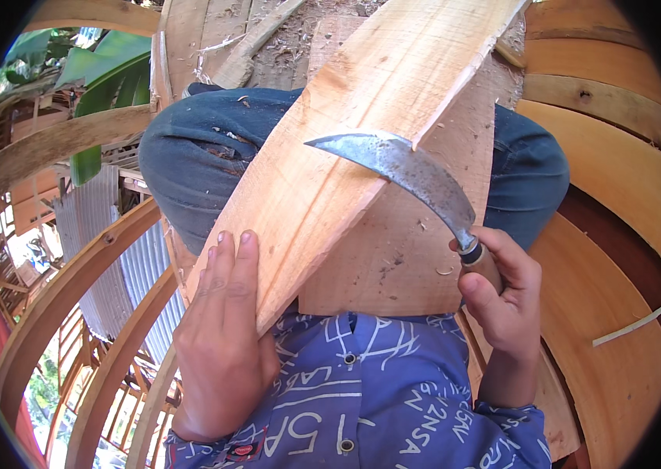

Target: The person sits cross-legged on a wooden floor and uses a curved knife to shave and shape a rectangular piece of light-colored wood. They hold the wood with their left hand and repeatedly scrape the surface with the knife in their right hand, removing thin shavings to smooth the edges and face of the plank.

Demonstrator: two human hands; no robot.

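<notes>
A long, pale wooden plank (299,195) slants across my lap from lower left to upper right, its right edge rough. At its near end my left hand (225,336) grips it, fingers straight along the top face and the thumb by the lower edge. My right hand (506,293) is closed round the short wooden handle of a sickle (424,176). The sickle's curved, stained metal blade reaches left over the plank, its tip above the plank's middle. Whether the blade touches the wood I cannot tell. Beneath, a wider board (393,262) lies between my legs.
My bent knees in jeans (205,156) flank the boards. Curved wooden ribs (73,305) rise on the left, with corrugated sheets (96,250) and green leaves (108,78) beyond. Curved planking (619,328) walls the right. Shavings and a loose stick (256,43) lie ahead.
</notes>
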